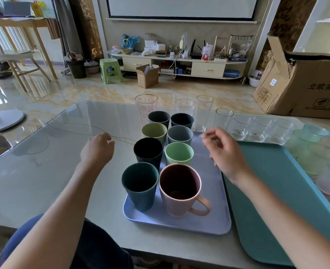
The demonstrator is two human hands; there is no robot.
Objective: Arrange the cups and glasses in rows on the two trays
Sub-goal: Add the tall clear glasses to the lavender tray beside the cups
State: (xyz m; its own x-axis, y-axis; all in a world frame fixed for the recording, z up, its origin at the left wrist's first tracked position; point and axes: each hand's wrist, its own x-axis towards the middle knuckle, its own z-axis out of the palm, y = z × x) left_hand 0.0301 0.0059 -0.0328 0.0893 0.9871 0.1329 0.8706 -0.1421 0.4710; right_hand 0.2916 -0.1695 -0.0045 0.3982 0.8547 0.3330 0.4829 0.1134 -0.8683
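since both hands (97,150) (225,152) hover with fingers loosely curled, holding nothing, next comes a glass.
take the tall glass (204,113) low on its wall, set it upright on the teal tray (276,191), starting a straight row.

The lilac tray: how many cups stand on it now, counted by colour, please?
On the lilac tray:
Dark grey or black cups: 3
Teal cup: 1
Green cups: 2
Grey-blue cup: 1
Pink mug: 1
Total: 8
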